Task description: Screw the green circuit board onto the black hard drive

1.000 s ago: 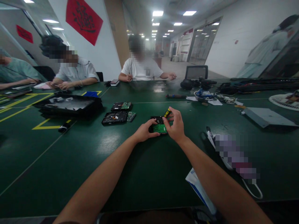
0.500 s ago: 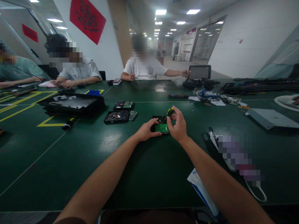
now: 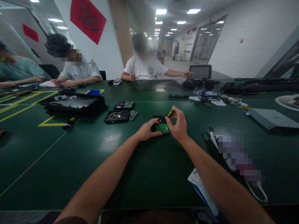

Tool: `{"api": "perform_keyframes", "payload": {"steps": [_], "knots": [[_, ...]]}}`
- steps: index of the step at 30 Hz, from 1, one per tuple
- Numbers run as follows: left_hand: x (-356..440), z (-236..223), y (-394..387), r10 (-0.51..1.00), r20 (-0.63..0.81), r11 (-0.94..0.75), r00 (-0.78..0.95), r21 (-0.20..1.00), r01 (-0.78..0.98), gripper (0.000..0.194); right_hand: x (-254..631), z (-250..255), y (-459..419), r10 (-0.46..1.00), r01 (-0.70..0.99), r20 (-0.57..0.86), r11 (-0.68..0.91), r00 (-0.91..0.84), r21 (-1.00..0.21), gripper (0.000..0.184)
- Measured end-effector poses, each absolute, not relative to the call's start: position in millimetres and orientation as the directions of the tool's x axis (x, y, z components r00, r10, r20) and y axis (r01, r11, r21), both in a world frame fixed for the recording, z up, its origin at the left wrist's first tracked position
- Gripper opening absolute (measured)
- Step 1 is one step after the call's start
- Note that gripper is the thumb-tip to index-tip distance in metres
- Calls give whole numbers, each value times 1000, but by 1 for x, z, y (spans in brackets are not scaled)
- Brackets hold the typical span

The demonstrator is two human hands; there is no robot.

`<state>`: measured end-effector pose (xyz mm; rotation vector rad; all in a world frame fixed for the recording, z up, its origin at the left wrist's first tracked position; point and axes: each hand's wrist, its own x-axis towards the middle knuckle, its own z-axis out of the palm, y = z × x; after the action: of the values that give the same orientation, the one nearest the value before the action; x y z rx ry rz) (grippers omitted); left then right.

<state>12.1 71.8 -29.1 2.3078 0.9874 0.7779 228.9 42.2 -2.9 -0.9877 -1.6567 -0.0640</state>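
A hard drive (image 3: pixel 161 128) lies on the green table with its green circuit board facing up. My left hand (image 3: pixel 147 130) grips its left end, fingers at the far edge and thumb at the near edge. Over the drive's right side, my right hand (image 3: pixel 178 124) holds a yellow-and-black screwdriver (image 3: pixel 171 112) by its handle, which leans to the upper right. Fingers hide the screwdriver's tip, so I cannot tell whether it touches the drive. To the left lie a second hard drive (image 3: pixel 117 116), another hard drive (image 3: pixel 123 105) behind it, and a small loose circuit board (image 3: pixel 134 115).
A black tray (image 3: pixel 72 104) stands at the left, near a black cylinder (image 3: pixel 68 124). On the right are a grey metal box (image 3: pixel 273 119), a bowl of blue items (image 3: pixel 205 95) and a white-and-blue packet (image 3: pixel 202 189). Co-workers sit across the table, one person (image 3: pixel 147 67) directly opposite.
The screwdriver handle has shifted slightly and turned in my right fingers, and its shaft is now less visible. My left hand stays on the drive.
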Motion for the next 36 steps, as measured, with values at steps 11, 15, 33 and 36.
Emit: {"api": "perform_keyframes", "payload": {"steps": [11,15,33,36], "knots": [[12,-29,72,759,311,-611,572,645,459,63,227,-4,43,561,624,828,639,22,-449,56],[12,-28,72,762,310,-607,569,649,459,62,228,-5,44,576,598,818,653,9,-466,55],[13,-33,74,769,311,-597,559,663,453,62,228,-4,44,544,635,839,648,1,-421,53],[13,-33,74,772,307,-591,556,667,454,63,227,-5,45,545,632,838,645,12,-429,53]]}}
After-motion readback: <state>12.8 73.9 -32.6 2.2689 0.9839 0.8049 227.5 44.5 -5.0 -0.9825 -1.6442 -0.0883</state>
